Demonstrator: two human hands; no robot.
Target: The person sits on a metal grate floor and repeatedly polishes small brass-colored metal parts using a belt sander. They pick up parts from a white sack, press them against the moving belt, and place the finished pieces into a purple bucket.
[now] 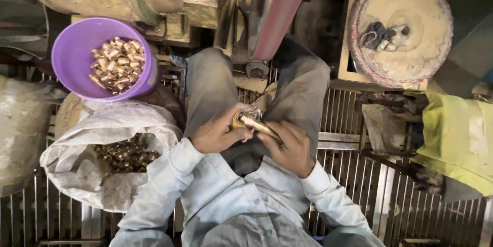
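Note:
Both of my hands meet over my lap and hold one shiny brass fitting (255, 122). My left hand (218, 133) grips its near left end with the fingers curled around it. From the right, my right hand (290, 147) clasps the long tubular end. A bit of cloth or paper shows between the fingers at the part's top. To my left, a purple bucket (72, 57) holds several bright brass pieces (118, 65). Below it an open white sack (97, 124) holds several duller brass pieces (126, 155).
A belt machine with a reddish belt (280, 16) stands straight ahead between my knees. A round dusty drum (405, 26) with small grey items on it sits at the upper right. A yellow-green bag (457, 139) lies to the right. A metal grating floor (349, 124) lies underneath.

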